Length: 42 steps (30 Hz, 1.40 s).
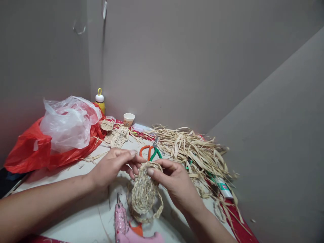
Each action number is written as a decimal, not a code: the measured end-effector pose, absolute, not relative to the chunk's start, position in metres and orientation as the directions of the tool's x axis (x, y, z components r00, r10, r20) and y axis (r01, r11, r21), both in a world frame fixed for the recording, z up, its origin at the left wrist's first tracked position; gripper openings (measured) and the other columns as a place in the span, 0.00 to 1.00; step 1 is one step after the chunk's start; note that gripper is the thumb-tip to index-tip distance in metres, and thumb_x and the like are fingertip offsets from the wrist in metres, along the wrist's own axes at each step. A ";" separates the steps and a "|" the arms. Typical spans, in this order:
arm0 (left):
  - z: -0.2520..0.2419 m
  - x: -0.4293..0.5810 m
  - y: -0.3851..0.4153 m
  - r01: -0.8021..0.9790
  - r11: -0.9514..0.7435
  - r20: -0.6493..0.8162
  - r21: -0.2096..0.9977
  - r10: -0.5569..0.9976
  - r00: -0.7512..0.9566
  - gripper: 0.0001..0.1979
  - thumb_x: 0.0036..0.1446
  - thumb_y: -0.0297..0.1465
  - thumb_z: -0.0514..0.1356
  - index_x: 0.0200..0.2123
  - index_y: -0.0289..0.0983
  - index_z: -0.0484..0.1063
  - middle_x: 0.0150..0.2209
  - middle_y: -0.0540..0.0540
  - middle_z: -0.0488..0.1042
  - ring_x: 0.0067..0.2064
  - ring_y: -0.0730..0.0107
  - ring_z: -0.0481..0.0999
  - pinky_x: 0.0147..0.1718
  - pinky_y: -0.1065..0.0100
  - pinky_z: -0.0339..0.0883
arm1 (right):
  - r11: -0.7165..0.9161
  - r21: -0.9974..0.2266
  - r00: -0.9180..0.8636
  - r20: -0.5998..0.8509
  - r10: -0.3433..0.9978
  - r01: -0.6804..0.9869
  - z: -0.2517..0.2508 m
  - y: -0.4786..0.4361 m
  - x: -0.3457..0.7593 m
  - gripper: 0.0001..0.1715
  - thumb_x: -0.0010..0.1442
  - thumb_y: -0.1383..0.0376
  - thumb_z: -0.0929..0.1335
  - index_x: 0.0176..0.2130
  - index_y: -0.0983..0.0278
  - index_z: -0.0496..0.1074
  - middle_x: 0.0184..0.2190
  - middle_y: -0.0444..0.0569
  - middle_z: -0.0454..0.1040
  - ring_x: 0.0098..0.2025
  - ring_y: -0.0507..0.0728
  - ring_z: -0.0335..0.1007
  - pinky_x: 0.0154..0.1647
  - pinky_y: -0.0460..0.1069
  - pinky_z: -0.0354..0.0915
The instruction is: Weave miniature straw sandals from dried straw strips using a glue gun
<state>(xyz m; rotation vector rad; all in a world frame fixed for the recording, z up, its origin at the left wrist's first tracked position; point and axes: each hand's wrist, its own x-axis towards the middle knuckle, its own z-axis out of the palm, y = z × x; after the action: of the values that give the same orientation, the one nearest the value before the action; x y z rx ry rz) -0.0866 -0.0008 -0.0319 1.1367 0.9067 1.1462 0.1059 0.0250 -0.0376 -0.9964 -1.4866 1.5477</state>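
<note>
A small woven straw piece (144,192), oval with a loose braided loop around its lower edge, is held up over the table between both hands. My left hand (113,166) pinches its upper left rim with fingers closed. My right hand (174,180) grips the upper right rim, thumb on the front. A pink glue gun (124,224) lies just below the piece, nozzle pointing up toward it.
A heap of dry straw strips (197,152) lies to the right, with orange and green scissors (152,152) beside it. Behind are finished woven pieces (117,136), a paper cup (129,119), a yellow bottle (100,100), red and clear plastic bags (60,131), and grey walls close around.
</note>
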 end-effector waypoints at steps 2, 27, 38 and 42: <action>-0.026 -0.089 0.000 -0.192 0.008 0.017 0.981 0.991 0.132 0.15 0.54 0.40 0.62 0.34 0.34 0.80 0.29 0.45 0.77 0.28 0.70 0.73 0.29 0.68 0.68 | -0.029 -1.000 -0.391 -0.022 0.920 -0.011 -0.039 0.027 0.108 0.10 0.45 0.62 0.78 0.28 0.65 0.79 0.22 0.43 0.74 0.23 0.49 0.62 0.25 0.45 0.59; -0.033 -0.085 0.001 -0.156 0.087 -0.056 0.984 0.980 0.193 0.10 0.50 0.36 0.67 0.26 0.34 0.77 0.24 0.50 0.75 0.26 0.75 0.72 0.30 0.72 0.67 | -0.070 -0.992 -0.519 -0.004 0.855 -0.109 -0.039 0.026 0.110 0.07 0.48 0.62 0.77 0.30 0.62 0.80 0.26 0.44 0.78 0.28 0.51 0.72 0.33 0.46 0.69; -0.039 -0.079 -0.012 -0.136 -0.051 0.074 0.989 0.983 0.169 0.05 0.51 0.31 0.67 0.27 0.35 0.77 0.22 0.52 0.72 0.26 0.78 0.68 0.27 0.76 0.63 | -0.005 -0.997 -0.504 0.037 0.863 -0.081 -0.030 0.013 0.109 0.07 0.50 0.63 0.76 0.28 0.64 0.78 0.24 0.41 0.74 0.26 0.49 0.66 0.29 0.43 0.65; -0.040 -0.075 -0.022 -0.004 -0.231 0.230 0.973 0.970 0.080 0.04 0.53 0.29 0.65 0.27 0.36 0.76 0.25 0.52 0.73 0.27 0.76 0.68 0.28 0.75 0.64 | -0.041 -0.992 -0.495 0.022 0.868 -0.116 -0.029 0.006 0.106 0.07 0.50 0.65 0.77 0.27 0.64 0.77 0.24 0.41 0.73 0.26 0.48 0.64 0.28 0.42 0.64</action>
<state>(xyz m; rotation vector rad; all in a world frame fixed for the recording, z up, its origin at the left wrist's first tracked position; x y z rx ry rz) -0.0745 -0.0224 -0.0403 1.4187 1.0338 1.3137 0.1057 0.0059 -0.0286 -0.8311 -1.4727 1.6419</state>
